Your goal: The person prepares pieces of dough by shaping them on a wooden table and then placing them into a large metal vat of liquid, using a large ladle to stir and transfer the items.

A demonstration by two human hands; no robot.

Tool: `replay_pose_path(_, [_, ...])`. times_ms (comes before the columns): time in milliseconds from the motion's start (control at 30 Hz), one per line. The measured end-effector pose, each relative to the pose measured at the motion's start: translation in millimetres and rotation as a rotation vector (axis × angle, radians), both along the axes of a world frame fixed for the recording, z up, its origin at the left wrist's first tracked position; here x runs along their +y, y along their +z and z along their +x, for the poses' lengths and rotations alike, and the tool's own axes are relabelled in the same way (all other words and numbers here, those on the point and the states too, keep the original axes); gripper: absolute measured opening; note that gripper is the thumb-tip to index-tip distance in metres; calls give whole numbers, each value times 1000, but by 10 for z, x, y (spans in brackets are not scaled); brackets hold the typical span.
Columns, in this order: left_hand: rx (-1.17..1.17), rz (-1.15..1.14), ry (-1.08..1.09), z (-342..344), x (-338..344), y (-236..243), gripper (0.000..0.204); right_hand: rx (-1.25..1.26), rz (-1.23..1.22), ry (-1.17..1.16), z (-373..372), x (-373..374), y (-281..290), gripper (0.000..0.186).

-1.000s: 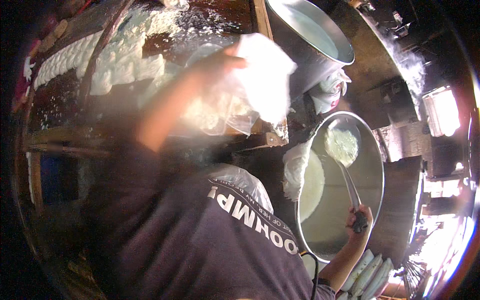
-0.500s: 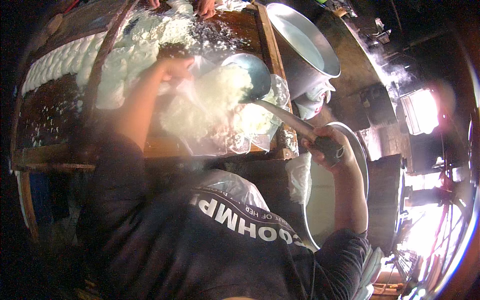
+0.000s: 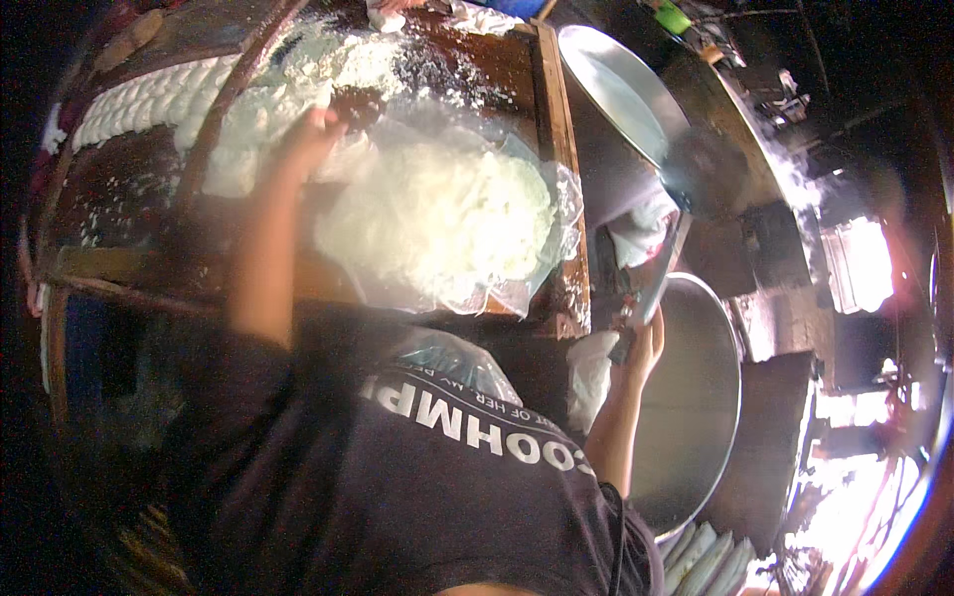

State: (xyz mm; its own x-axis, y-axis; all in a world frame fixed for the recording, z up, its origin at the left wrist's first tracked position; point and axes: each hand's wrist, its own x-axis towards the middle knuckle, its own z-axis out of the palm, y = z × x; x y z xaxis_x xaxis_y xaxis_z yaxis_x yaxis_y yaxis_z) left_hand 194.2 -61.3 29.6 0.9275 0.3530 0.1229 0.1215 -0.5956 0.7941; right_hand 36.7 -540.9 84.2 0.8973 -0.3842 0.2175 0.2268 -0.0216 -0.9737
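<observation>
We note our right hand point(image 3: 648, 343) closed round the handle of a ladle point(image 3: 658, 270), near a wide metal pot point(image 3: 686, 417). White, curd-like mass point(image 3: 452, 223) lies on clear plastic point(image 3: 567, 211) at the near right corner of the bench point(image 3: 109, 266). Left hand point(image 3: 316, 137) blurred beyond the near edge; we cannot tell its grip.

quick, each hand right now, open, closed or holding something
Left hand: motion-blurred, cannot tell if open, closed or holding anything.
Right hand: closed, holding a ladle by its handle.

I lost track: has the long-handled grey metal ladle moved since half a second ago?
Yes, the ladle has swung right, past the brown wooden table rim it overlapped.
</observation>
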Motion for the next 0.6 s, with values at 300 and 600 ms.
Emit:
replay_pose_path(300, [-297, 174, 63, -1159, -525, -567, 14, 837, 521, -237, 117, -1944, -1150, 19])
replay_pose_path(600, [-30, 112, 213, -1692, -1522, 293, 15, 730, 864, 172, 314, -1754, -1687, 35])
